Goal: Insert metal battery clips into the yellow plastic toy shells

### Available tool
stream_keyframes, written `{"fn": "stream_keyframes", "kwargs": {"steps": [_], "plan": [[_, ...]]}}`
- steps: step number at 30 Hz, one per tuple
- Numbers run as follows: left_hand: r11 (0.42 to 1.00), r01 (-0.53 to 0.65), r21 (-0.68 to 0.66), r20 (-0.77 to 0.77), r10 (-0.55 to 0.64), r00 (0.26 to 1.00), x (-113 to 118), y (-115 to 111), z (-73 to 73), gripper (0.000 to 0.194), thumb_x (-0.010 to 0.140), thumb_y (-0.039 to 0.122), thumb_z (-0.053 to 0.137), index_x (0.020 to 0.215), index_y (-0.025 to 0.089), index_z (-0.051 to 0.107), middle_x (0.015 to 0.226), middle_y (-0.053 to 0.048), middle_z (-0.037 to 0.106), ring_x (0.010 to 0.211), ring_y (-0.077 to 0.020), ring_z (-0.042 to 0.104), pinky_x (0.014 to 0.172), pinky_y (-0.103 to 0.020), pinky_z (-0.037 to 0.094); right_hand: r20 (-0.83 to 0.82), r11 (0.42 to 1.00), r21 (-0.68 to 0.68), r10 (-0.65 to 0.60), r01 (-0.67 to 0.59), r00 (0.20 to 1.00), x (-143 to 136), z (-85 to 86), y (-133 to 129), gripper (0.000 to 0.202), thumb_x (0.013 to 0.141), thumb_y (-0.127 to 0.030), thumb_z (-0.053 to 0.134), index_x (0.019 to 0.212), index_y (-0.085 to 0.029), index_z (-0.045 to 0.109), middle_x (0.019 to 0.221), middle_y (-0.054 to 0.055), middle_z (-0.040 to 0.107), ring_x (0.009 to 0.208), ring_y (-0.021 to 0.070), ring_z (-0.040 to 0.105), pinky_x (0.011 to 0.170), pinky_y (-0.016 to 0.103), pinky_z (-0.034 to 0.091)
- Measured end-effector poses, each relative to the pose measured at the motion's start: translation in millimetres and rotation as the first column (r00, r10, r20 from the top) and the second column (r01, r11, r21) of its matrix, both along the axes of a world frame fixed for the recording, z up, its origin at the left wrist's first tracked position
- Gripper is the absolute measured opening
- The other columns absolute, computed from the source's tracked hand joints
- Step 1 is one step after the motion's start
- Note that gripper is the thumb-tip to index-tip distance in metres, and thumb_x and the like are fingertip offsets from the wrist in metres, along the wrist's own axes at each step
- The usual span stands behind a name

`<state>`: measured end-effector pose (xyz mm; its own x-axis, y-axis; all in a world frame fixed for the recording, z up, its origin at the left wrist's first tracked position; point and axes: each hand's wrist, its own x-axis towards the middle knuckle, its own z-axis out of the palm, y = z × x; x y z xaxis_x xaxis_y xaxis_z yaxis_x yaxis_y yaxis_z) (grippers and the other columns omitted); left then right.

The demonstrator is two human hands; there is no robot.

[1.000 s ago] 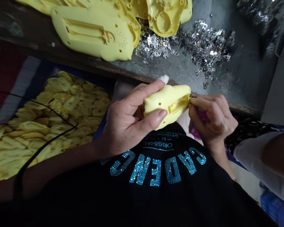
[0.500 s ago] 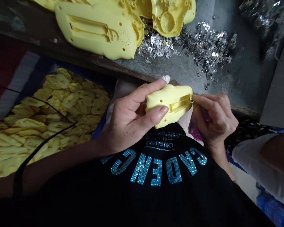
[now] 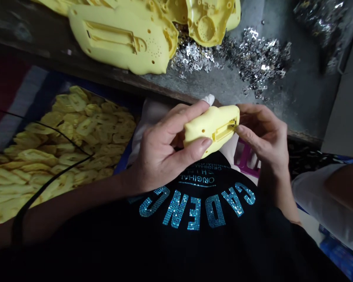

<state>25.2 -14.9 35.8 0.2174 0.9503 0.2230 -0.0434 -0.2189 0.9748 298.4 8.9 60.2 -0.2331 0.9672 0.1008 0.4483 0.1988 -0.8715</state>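
Observation:
A yellow plastic shell (image 3: 198, 125) with a long slot is tilted above my lap. My left hand (image 3: 164, 149) grips its left end, thumb on the face and a white-wrapped fingertip at the upper edge. At the shell's right end, my right hand (image 3: 264, 137) holds on, with the thumb by the end of the slot and the fingers behind the edge. Something small and metallic shows in that end of the slot, partly hidden by the thumb. Small silvery metal pieces (image 3: 261, 58) lie heaped on the grey tabletop (image 3: 300, 90) beyond my hands.
Larger yellow shells (image 3: 117, 39) are piled at the table's edge. A plastic bag of metal pieces (image 3: 320, 23) lies at the upper right. Many yellow parts (image 3: 76, 133) fill a container at the left, with a dark cable across them. Another person's arm (image 3: 345, 188) is at the right.
My right hand has shifted from a fingertip pinch at the slot's end to a wider hold, fingers behind the shell. The shell has tilted and moved slightly right.

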Motion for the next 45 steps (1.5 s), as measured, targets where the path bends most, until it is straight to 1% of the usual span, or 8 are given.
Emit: {"fn": "stream_keyframes", "kwargs": {"steps": [6,13,21,27,34,38,42,45], "plan": [[0.921,0.172,0.349,-0.234,-0.092,0.968,-2.2,7.8,13.3,0.086,0.101,0.030,0.086,0.179,0.037,0.051,0.155,-0.010,0.073,0.136,-0.0304,0.076,0.117,-0.042,0.069,-0.174,0.995,-0.021,0.088,-0.093,0.981,3.0,-23.8,13.9,0.041,0.101,-0.056,0.086,0.128,-0.027,0.076,0.109,0.001,0.083,0.091,0.0173,0.080,0.079,0.031,0.068],[0.883,0.449,0.137,-0.241,-0.409,0.880,-7.1,18.8,15.0,0.117,0.085,0.055,0.101,0.184,0.049,0.038,0.164,-0.009,0.063,0.120,-0.0299,0.078,0.106,-0.044,0.074,-0.239,0.978,0.202,-0.011,0.061,0.971,-3.9,-36.0,-9.4,0.031,0.103,-0.046,0.083,0.129,-0.032,0.076,0.108,0.001,0.081,0.089,0.0185,0.079,0.080,0.034,0.070],[0.799,0.597,0.074,-0.389,-0.528,0.755,5.1,30.7,10.8,0.127,0.075,0.076,0.100,0.182,0.034,0.045,0.165,-0.013,0.062,0.141,-0.0370,0.073,0.111,-0.043,0.068,-0.079,0.827,0.551,-0.083,0.113,0.993,7.9,-45.0,-14.9,0.035,0.104,-0.053,0.075,0.135,-0.037,0.072,0.105,0.002,0.079,0.089,0.0262,0.080,0.075,0.044,0.071],[0.810,0.578,0.096,-0.392,-0.503,0.770,6.0,29.1,11.7,0.123,0.071,0.078,0.101,0.175,0.030,0.055,0.159,-0.014,0.068,0.139,-0.0372,0.075,0.111,-0.043,0.067,-0.125,0.799,0.595,-0.022,0.092,0.992,6.1,-40.1,-12.8,0.033,0.102,-0.038,0.079,0.134,-0.029,0.075,0.103,0.003,0.081,0.089,0.0243,0.081,0.080,0.043,0.068],[0.818,0.544,0.188,-0.248,-0.497,0.832,7.5,26.9,10.4,0.118,0.069,0.058,0.110,0.171,0.033,0.058,0.157,-0.013,0.072,0.144,-0.0368,0.074,0.122,-0.047,0.065,-0.115,0.779,0.616,-0.059,0.118,0.992,0.8,-42.2,-10.0,0.039,0.104,-0.055,0.077,0.135,-0.031,0.074,0.100,0.004,0.081,0.086,0.0267,0.080,0.076,0.045,0.068],[0.888,0.378,0.262,-0.121,-0.358,0.926,9.2,21.5,5.4,0.102,0.082,0.055,0.103,0.170,0.036,0.056,0.153,-0.012,0.078,0.126,-0.0313,0.084,0.107,-0.042,0.072,-0.259,0.768,0.585,-0.128,0.261,0.957,-12.8,-50.8,-13.8,0.040,0.104,-0.060,0.078,0.131,-0.032,0.074,0.104,0.005,0.078,0.087,0.0251,0.081,0.076,0.042,0.070],[0.978,0.018,0.206,-0.160,0.015,0.987,1.5,24.1,-3.9,0.045,0.101,0.054,0.085,0.134,0.027,0.073,0.107,-0.004,0.087,0.078,-0.0184,0.082,0.072,-0.027,0.069,-0.311,0.957,0.229,-0.104,0.181,0.945,-13.4,-47.9,-19.3,0.041,0.096,-0.037,0.093,0.132,-0.031,0.074,0.106,-0.001,0.079,0.085,0.0150,0.079,0.075,0.026,0.067],[0.997,0.065,-0.048,-0.108,-0.069,0.992,-8.0,35.9,-6.1,0.043,0.105,0.059,0.079,0.129,0.024,0.071,0.095,-0.002,0.084,0.060,-0.0150,0.076,0.052,-0.024,0.060,-0.330,0.999,-0.007,0.037,-0.042,0.943,-2.9,-34.3,-8.9,0.057,0.089,-0.036,0.101,0.140,-0.030,0.076,0.119,0.001,0.085,0.098,0.0157,0.082,0.085,0.027,0.068]]}}
